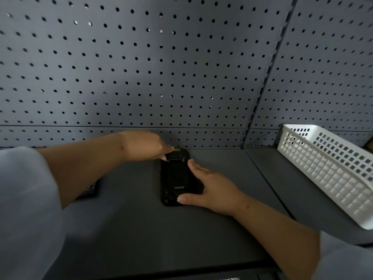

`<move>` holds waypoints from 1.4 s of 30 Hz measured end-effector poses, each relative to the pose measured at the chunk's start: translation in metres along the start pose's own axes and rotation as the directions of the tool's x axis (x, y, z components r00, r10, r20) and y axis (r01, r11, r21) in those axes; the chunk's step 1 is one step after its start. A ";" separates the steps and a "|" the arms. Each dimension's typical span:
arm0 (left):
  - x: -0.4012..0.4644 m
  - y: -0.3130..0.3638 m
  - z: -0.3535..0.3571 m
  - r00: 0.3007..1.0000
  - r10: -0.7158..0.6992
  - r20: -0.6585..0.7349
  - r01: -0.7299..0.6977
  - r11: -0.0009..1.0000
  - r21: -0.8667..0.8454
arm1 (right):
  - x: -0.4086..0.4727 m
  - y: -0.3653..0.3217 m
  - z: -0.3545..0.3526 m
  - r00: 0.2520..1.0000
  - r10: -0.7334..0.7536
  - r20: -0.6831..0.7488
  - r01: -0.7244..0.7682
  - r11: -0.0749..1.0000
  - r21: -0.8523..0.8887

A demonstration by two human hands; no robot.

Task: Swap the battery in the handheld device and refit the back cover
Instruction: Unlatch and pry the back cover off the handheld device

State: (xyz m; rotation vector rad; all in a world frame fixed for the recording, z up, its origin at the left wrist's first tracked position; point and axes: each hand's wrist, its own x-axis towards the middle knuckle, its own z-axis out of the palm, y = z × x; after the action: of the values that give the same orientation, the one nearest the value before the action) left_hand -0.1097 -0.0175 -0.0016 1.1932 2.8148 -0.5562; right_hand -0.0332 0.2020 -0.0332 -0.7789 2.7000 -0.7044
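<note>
A black handheld device (175,176) lies back side up on the grey shelf, its back cover on and a small white logo showing. My left hand (145,145) rests at its far top end, fingertips pressing on the top-left corner near a yellowish window. My right hand (212,188) grips the device's right side, thumb on the near bottom edge, fingers along the right edge. A flat dark rectangular object (89,189), possibly a battery, lies on the shelf to the left, partly hidden under my left forearm.
A white perforated plastic basket (331,168) stands tilted at the right on the grey shelf (129,219). A grey pegboard wall (161,67) rises right behind the device. A vertical slotted upright (262,87) splits the wall panels.
</note>
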 end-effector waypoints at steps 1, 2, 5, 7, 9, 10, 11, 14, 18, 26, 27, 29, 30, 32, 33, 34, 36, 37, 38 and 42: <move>0.000 0.000 0.000 1.000 -0.002 -0.008 0.001 1.000 -0.017 | 0.000 0.000 0.000 1.000 0.000 -0.001 0.000 1.000 -0.002; 0.000 0.000 0.000 1.000 0.000 -0.017 -0.001 0.999 -0.043 | 0.000 0.000 0.000 1.000 0.001 -0.001 -0.001 1.000 -0.001; -0.001 0.001 -0.001 1.000 -0.003 -0.021 0.000 0.994 -0.107 | -0.001 0.000 0.000 1.000 0.004 0.001 -0.004 1.000 0.003; -0.001 0.002 -0.002 1.000 -0.018 -0.015 0.016 0.990 -0.139 | -0.001 0.000 -0.001 1.000 0.003 -0.003 -0.003 1.000 -0.002; -0.001 0.004 -0.005 0.999 -0.032 -0.014 0.029 0.985 -0.171 | -0.001 0.000 -0.001 1.000 0.003 -0.005 -0.003 1.000 -0.011; -0.001 0.005 -0.007 0.999 -0.043 -0.017 0.039 0.982 -0.185 | -0.001 0.000 -0.001 1.000 0.003 -0.006 -0.003 1.000 -0.012; -0.002 0.006 -0.008 0.998 -0.058 -0.020 0.053 0.978 -0.201 | -0.001 0.000 0.000 1.000 0.004 -0.008 -0.004 1.000 -0.011; -0.003 0.010 -0.010 0.994 -0.109 -0.028 0.099 0.967 -0.234 | -0.001 0.000 0.000 1.000 0.004 -0.004 -0.004 1.000 -0.006; -0.003 0.011 -0.006 0.981 -0.178 -0.082 0.152 0.955 -0.256 | 0.000 0.000 0.000 1.000 0.002 -0.005 -0.002 1.000 -0.013; -0.006 0.004 -0.007 0.992 -0.126 -0.016 0.115 0.945 -0.307 | -0.002 0.001 -0.001 1.000 0.000 -0.001 0.000 1.000 -0.002; -0.005 0.003 -0.007 0.992 -0.123 0.002 0.118 0.946 -0.302 | -0.001 0.001 -0.001 1.000 0.000 0.001 0.000 1.000 -0.002; -0.004 0.003 -0.008 0.993 -0.116 0.007 0.112 0.949 -0.294 | -0.001 0.001 -0.001 1.000 -0.001 -0.001 0.001 1.000 -0.001; -0.004 0.003 -0.007 0.994 -0.114 0.000 0.109 0.951 -0.291 | -0.001 0.001 -0.001 1.000 -0.001 -0.002 0.001 1.000 -0.002; -0.004 0.004 -0.006 0.994 -0.110 -0.019 0.100 0.953 -0.286 | -0.002 0.000 -0.001 1.000 -0.002 -0.004 0.002 1.000 -0.007; -0.003 0.004 -0.006 0.994 -0.109 -0.029 0.096 0.955 -0.281 | -0.002 0.000 -0.001 1.000 -0.003 -0.005 0.003 1.000 -0.010; -0.003 0.004 -0.006 0.993 -0.109 -0.034 0.096 0.958 -0.272 | -0.002 0.000 -0.001 1.000 -0.004 -0.007 0.004 1.000 -0.012; -0.002 0.003 -0.007 0.993 -0.109 -0.031 0.098 0.963 -0.250 | -0.002 0.000 -0.001 1.000 -0.003 -0.005 0.003 1.000 -0.007; -0.002 0.003 -0.008 0.994 -0.108 -0.024 0.099 0.964 -0.247 | -0.002 0.000 -0.001 1.000 -0.003 -0.005 0.003 1.000 -0.007; -0.002 0.002 -0.009 0.995 -0.102 -0.013 0.096 0.962 -0.256 | -0.002 0.001 -0.001 1.000 -0.004 -0.006 0.004 1.000 -0.009; -0.004 0.002 -0.010 0.997 -0.078 -0.006 0.074 0.962 -0.262 | -0.002 0.001 -0.001 1.000 -0.003 -0.008 0.003 1.000 -0.007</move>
State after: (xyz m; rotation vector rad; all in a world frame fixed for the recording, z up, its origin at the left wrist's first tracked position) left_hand -0.1043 -0.0155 0.0081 1.0471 2.8433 -0.1678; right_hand -0.0325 0.2037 -0.0330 -0.7836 2.7104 -0.7007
